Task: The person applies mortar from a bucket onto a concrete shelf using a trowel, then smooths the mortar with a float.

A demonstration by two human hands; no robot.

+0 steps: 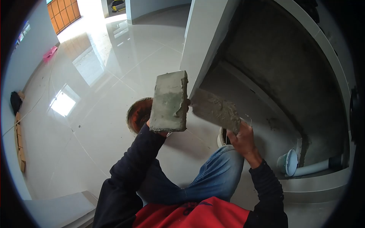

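Closest of all is the red front of the person's top (194,214), with dark sleeves (131,163) running out on either side and blue jeans (216,163) below, the knees apart. Out past the knees the left hand (162,133) is grasping a grey block (169,102) from underneath and behind. I can see a little of that hand at the lower end and fingertips at the right edge; the rest is hidden. The block is held up off the floor (102,140), its broad face turned to the camera, with a damp, darker patch across the middle and rough grey mortar (183,91) along its right edge.

The right hand (243,139) is closed around the near end of a flat trowel (216,110), whose handle is mostly covered. Its blade points up and to the left, the far end right beside the block; I can't tell whether they touch. Lumpy mortar coats the part of the blade nearer the hand.

Behind the block, partly covered by it, a reddish-brown bowl (131,114) sits on the shiny tiles. A second container (221,138) shows partly by the right knee. Over to the right, a pale bucket (291,162) stands tilted beside a white pipe (312,168), near a rough grey wall (296,76). Far off to the left lies something pink (49,54), by the wall.
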